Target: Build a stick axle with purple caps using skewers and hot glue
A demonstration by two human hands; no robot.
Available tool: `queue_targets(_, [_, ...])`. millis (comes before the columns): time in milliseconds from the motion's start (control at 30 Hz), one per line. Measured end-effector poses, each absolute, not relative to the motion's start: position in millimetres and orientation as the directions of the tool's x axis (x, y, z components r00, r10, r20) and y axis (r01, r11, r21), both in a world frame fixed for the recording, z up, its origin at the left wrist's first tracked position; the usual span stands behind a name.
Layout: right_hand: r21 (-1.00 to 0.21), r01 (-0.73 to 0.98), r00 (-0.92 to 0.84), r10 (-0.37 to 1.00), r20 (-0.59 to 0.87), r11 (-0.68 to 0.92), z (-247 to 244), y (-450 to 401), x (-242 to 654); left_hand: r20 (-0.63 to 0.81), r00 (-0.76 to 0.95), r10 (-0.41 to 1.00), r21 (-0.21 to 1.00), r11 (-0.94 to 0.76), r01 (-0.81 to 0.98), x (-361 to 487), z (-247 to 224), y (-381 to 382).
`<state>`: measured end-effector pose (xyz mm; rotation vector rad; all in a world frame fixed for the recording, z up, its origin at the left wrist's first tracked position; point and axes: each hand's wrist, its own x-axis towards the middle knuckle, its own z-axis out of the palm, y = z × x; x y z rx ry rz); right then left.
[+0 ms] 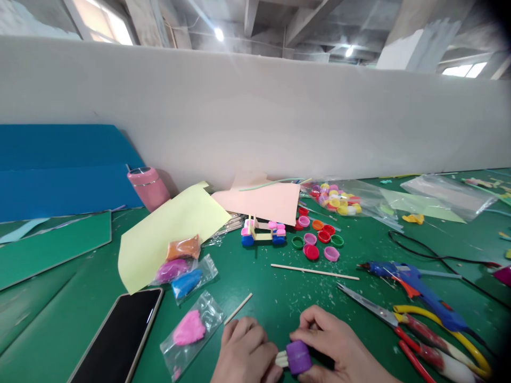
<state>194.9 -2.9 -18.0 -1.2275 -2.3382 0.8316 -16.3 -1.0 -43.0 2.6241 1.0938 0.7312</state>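
At the bottom centre of the head view, my left hand point(245, 351) is closed round the pale ends of several wooden sticks point(281, 359). My right hand point(335, 343) pinches a purple clay block point(298, 357) that sits on the other end of those sticks. A short loose stick point(238, 308) lies just beyond my left fingers, and a longer stick point(315, 272) lies farther back. Behind them stands a small model point(263, 234) with blue and pink clay parts and a stick frame. Pink clay point(189, 327) in a clear bag is to the left.
A black phone point(117, 338) lies at the left. Scissors point(371, 305), pliers point(447, 340) and a blue glue gun point(417, 290) with a cable lie at the right. Coloured rings point(331, 254), paper sheets point(175, 226) and a pink cup point(148, 188) are farther back.
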Motion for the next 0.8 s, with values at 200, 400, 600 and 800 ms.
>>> queue_targets(200, [-0.655, 0.61, -0.549, 0.834, 0.055, 0.445, -19.9, -4.0, 195.9, 0.36, 0.605, 0.71, 0.365, -0.704, 0.609, -16.8, -41.4, -0.7])
queue_targets(400, [-0.661, 0.61, -0.542, 0.838, 0.055, 0.437, -20.5, -3.8, 194.5, 0.338, 0.646, 0.684, 0.339, -0.729, 0.595, -18.8, -37.3, 2.7])
queue_targets(600, [-0.658, 0.615, -0.548, 0.835, 0.04, 0.435, -20.2, -3.8, 195.4, 0.351, 0.599, 0.719, 0.376, -0.695, 0.613, -16.9, -39.4, 0.5])
queue_targets(800, [-0.656, 0.617, -0.549, 0.835, 0.036, 0.435, -20.6, -4.4, 196.2, 0.341, 0.622, 0.705, 0.362, -0.709, 0.605, -17.6, -36.2, 0.9])
